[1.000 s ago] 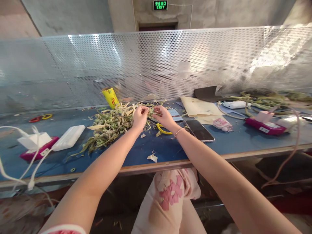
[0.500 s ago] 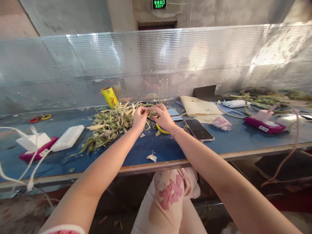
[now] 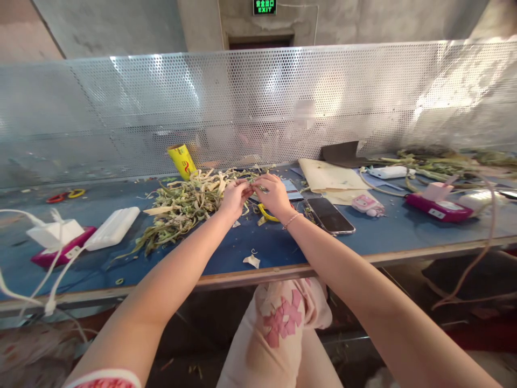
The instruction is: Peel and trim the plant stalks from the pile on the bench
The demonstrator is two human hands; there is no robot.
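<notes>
A heap of dried greenish leaves and stalks (image 3: 181, 202) lies on the blue table, left of centre. At its right edge my left hand (image 3: 236, 198) is closed in a pinch, with its fingertips against those of the other hand. My right hand (image 3: 272, 195), a bracelet at its wrist, is also pinched. Small plant bits show around the fingertips, but what each hand grips is too small to make out. A yellow-handled tool (image 3: 269, 214) lies below my right hand, partly hidden.
A yellow tube (image 3: 182, 161) stands tilted behind the heap. Right of my hands lie a phone (image 3: 332, 216), brown paper (image 3: 331, 178) and a pink case (image 3: 367, 205). A white power bank (image 3: 113, 229) and cables are at left. A perforated metal screen (image 3: 250, 108) closes the table's back.
Both hands have shifted slightly, and their fingertips have come closer together. The fingers of my right hand have curled in more. The things on the table have not moved.
</notes>
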